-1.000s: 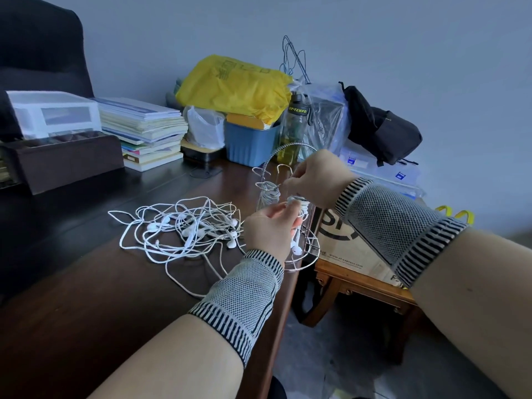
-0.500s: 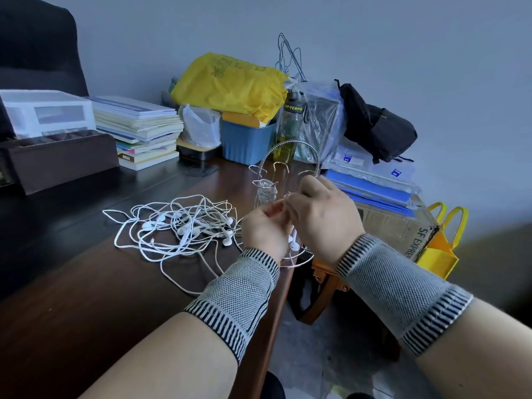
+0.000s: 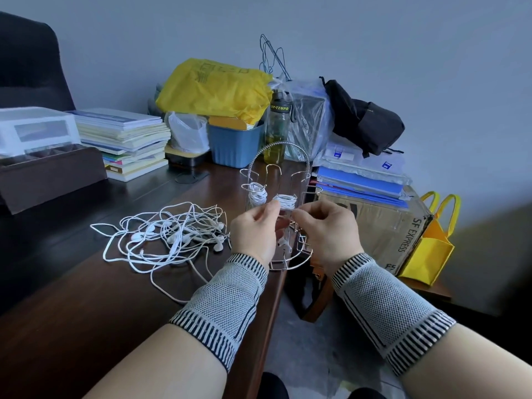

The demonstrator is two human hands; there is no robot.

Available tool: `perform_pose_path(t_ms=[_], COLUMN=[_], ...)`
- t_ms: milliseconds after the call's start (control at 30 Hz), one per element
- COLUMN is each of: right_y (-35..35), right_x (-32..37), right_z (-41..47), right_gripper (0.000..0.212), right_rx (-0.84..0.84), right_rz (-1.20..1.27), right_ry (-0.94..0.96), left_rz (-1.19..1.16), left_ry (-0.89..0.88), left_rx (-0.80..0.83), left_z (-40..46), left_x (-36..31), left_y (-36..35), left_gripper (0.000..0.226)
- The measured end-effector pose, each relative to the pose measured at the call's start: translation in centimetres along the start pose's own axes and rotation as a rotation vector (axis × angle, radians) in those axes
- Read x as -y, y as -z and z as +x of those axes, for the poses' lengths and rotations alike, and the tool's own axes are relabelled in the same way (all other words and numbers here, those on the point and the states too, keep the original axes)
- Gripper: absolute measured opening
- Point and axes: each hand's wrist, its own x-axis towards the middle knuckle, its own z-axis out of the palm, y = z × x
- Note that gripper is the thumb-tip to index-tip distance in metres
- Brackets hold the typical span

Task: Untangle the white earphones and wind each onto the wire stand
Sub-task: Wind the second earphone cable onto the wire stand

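A chrome wire stand (image 3: 280, 156) sits at the right edge of the dark wooden desk (image 3: 72, 298). Two white cable bundles are wound on its arms: one at the left (image 3: 257, 195), one at the front (image 3: 285, 201). My left hand (image 3: 254, 233) and my right hand (image 3: 328, 230) meet in front of the stand, both pinching the white earphone cable just under the front bundle. Earbuds (image 3: 283, 244) dangle between my hands inside the stand. A tangled heap of white earphones (image 3: 172, 234) lies on the desk to the left.
At the back of the desk stand a stack of books (image 3: 126, 139), a blue bin (image 3: 234, 142), a yellow bag (image 3: 216, 87) and a bottle (image 3: 277, 131). A cardboard box (image 3: 383, 226) and yellow tote (image 3: 429, 249) sit right of the desk, beyond its edge.
My right hand came down from the top of the stand to meet the left in front of it. The front bundle now shows above both hands.
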Motion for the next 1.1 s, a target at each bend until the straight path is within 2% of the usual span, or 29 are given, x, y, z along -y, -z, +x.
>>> perform_pose_path(t_ms=[67, 167, 267, 567, 733, 833, 867, 1100], right_y=[-0.2, -0.6, -0.9, -1.7, -2.5, -2.8, -2.9, -3.3], right_x=[0.4, 0.8, 1.1, 1.5, 1.6, 1.8, 1.7, 1.5], right_z=[-0.4, -0.9, -1.2, -1.8, -2.0, -2.0, -2.0, -2.3], right_gripper=[0.007, 0.011, 0.015, 0.010, 0.013, 0.002, 0.004, 0.010], right_rx=[0.033, 0.090, 0.103, 0.039, 0.004, -0.042, -0.058, -0.101], right_rz=[0.303, 0.753, 0.959, 0.856, 0.967, 0.999, 0.985, 0.828], right_ry=[-0.188, -0.380, -0.435, -0.364, -0.460, -0.562, -0.575, -0.516], left_rz=[-0.001, -0.015, -0.009, 0.002, -0.049, -0.053, -0.047, -0.001], left_ry=[-0.003, -0.012, -0.012, -0.018, 0.002, 0.002, 0.000, 0.010], left_rx=[-0.001, -0.005, -0.005, -0.016, -0.007, -0.013, -0.013, -0.010], left_z=[0.2, 0.2, 0.3, 0.0, -0.1, -0.2, -0.3, -0.3], left_x=[0.2, 0.2, 0.4, 0.3, 0.2, 0.1, 0.0, -0.1], left_y=[0.0, 0.1, 0.1, 0.1, 0.0, 0.1, 0.1, 0.3], left_gripper=[0.024, 0.015, 0.016, 0.015, 0.014, 0.014, 0.015, 0.012])
